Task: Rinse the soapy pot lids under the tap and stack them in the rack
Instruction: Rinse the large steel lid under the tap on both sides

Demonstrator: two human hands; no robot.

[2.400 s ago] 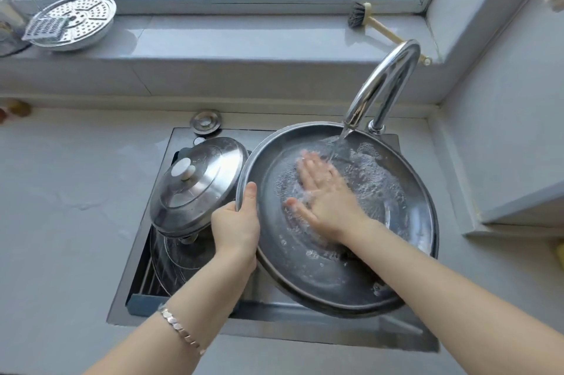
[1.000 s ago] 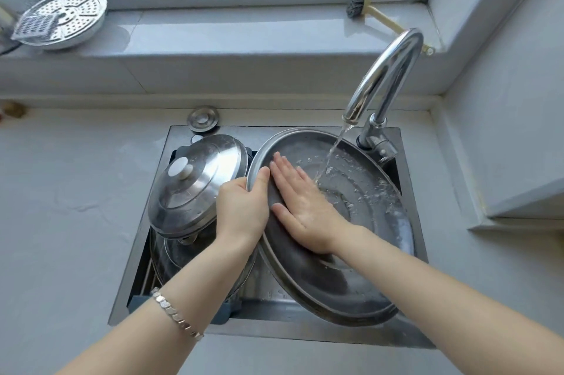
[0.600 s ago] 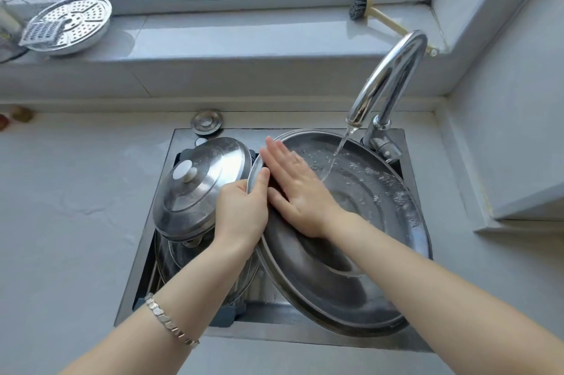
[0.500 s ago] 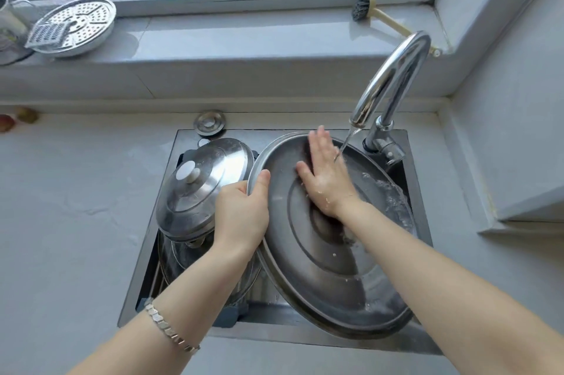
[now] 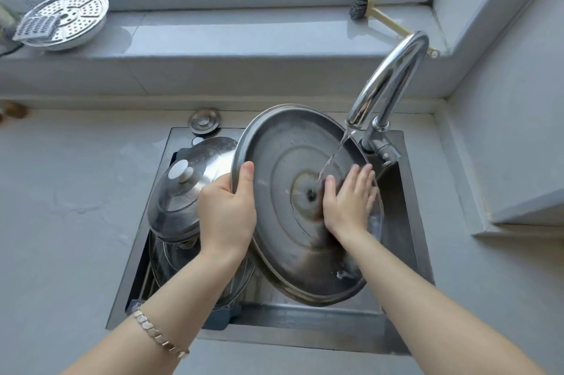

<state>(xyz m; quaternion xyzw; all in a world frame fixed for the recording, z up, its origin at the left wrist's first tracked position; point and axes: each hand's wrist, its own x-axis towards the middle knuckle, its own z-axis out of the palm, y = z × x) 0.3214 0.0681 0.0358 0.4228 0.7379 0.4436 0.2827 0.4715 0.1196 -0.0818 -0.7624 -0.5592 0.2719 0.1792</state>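
A large steel pot lid (image 5: pixel 283 161) is tilted up over the sink with its inner side facing me. My left hand (image 5: pixel 227 212) grips its left rim, thumb over the edge. My right hand (image 5: pixel 349 199) lies flat with straight fingers on the lid's inner face, right of the centre rivet. Water runs from the chrome tap (image 5: pixel 387 81) onto the lid beside that hand. A smaller domed lid (image 5: pixel 183 191) with a white knob leans at the left of the sink on a rack (image 5: pixel 219 318), partly hidden by my left arm.
The steel sink (image 5: pixel 406 231) is set in a grey counter (image 5: pixel 70 206). A drain plug (image 5: pixel 204 121) lies at its back edge. On the window sill sit a perforated steamer plate (image 5: pixel 70 19) and a dish brush (image 5: pixel 381 19). A wall corner juts out at right.
My left hand has raised and tilted the big lid more upright. My right hand has slid from the lid's upper middle to right of its centre. The suds seen earlier are gone.
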